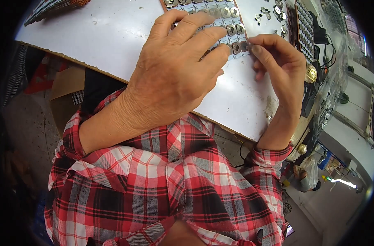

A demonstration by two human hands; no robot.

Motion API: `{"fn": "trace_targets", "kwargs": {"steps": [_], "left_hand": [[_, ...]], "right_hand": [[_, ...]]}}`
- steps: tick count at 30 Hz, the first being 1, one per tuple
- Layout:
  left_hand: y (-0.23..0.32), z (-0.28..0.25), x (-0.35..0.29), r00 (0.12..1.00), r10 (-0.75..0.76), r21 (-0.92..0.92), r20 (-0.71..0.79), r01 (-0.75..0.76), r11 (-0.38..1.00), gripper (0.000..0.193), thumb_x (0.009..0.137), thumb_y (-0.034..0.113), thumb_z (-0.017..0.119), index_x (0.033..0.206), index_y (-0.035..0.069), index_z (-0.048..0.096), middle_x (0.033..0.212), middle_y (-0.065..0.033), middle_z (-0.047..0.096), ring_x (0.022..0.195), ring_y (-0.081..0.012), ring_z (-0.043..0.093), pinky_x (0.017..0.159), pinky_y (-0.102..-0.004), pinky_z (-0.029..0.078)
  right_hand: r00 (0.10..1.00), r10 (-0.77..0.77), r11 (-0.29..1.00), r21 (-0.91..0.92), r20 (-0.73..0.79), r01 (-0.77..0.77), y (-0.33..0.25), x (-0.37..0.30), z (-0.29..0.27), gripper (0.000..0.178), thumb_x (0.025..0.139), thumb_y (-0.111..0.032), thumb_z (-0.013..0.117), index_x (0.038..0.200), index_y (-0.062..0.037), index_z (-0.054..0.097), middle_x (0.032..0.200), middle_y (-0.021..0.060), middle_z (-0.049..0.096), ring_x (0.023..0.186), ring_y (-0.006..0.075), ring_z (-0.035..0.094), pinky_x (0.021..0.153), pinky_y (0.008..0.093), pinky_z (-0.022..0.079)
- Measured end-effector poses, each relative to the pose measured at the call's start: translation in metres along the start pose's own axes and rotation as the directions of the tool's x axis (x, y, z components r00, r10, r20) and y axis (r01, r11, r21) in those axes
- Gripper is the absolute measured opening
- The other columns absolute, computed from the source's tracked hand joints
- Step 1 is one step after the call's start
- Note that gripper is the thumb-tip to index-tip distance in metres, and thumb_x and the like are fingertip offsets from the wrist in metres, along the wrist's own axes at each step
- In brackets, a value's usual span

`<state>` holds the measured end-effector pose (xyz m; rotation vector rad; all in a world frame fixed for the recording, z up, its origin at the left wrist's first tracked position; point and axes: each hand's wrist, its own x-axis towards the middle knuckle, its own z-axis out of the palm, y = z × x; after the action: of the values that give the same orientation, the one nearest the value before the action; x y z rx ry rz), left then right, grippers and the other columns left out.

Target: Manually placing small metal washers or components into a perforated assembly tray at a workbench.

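On the white table lies a pale blue panel [235,37] set with rows of small round metal pieces [231,29]. My left hand [174,69] rests over it, fingers spread, and covers much of its left and near part. At the panel's near right corner, my right hand [277,55] is closed in a pinch. Thumb and index finger meet on a small grey metal piece [249,46], partly hidden by the fingertips. The other fingers of that hand curl under, off the panel.
Loose small metal pieces [278,13] lie scattered right of the panel. A similar filled panel [305,28] stands farther right, near black cables and a gold-coloured dome [311,74]. Stacked boards [51,9] sit at the far left. Below the table's left edge is a cardboard box [68,82].
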<state>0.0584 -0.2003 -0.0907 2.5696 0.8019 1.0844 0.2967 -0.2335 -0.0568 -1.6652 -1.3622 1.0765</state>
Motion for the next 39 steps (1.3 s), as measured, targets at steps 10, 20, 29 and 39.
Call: {"fn": "trace_targets", "kwargs": {"steps": [10, 20, 29, 39], "left_hand": [[-0.001, 0.0, 0.003, 0.997, 0.061, 0.184, 0.055, -0.07, 0.98, 0.041, 0.072, 0.001, 0.076, 0.113, 0.01, 0.074, 0.123, -0.0078, 0.068, 0.12, -0.0285, 0.06, 0.103, -0.0482, 0.043], [0.002, -0.001, 0.005, 0.995, 0.04, 0.215, 0.096, -0.06, 0.975, 0.046, 0.072, 0.0, 0.075, 0.116, 0.014, 0.076, 0.124, -0.0053, 0.067, 0.121, -0.0273, 0.059, 0.105, -0.0475, 0.041], [0.0, -0.001, 0.004, 0.994, 0.034, 0.234, 0.108, -0.059, 0.97, 0.046, 0.074, 0.002, 0.076, 0.118, 0.015, 0.076, 0.127, -0.0066, 0.067, 0.125, -0.0276, 0.057, 0.106, -0.0485, 0.041], [0.001, -0.001, 0.003, 0.996, -0.003, 0.192, 0.093, -0.015, 0.981, 0.047, 0.074, 0.005, 0.078, 0.119, 0.017, 0.076, 0.134, -0.0094, 0.065, 0.129, -0.0289, 0.056, 0.107, -0.0508, 0.039]], "right_hand": [[0.994, -0.062, 0.996, -0.064, -0.091, 0.057, -0.007, -0.002, 0.008, 0.013, 0.099, -0.004, 0.066, 0.11, -0.0031, 0.072, 0.089, -0.0005, 0.068, 0.076, 0.0048, 0.062, 0.056, 0.0176, 0.044], [0.997, -0.039, 0.994, 0.1, -0.074, 0.046, -0.004, -0.002, 0.012, 0.022, 0.098, -0.007, 0.071, 0.118, 0.0016, 0.07, 0.094, 0.0069, 0.074, 0.071, 0.0078, 0.065, 0.055, 0.0204, 0.051], [0.996, -0.022, 0.999, -0.047, -0.085, 0.018, 0.001, 0.001, 0.009, 0.017, 0.094, -0.009, 0.076, 0.109, -0.0006, 0.075, 0.088, 0.0033, 0.074, 0.066, 0.0056, 0.062, 0.05, 0.0178, 0.047], [0.993, -0.095, 0.994, -0.063, -0.072, 0.091, 0.001, 0.0, 0.013, 0.014, 0.094, -0.005, 0.075, 0.106, 0.0006, 0.076, 0.08, -0.0007, 0.071, 0.065, 0.0012, 0.057, 0.052, 0.0156, 0.039]]}}
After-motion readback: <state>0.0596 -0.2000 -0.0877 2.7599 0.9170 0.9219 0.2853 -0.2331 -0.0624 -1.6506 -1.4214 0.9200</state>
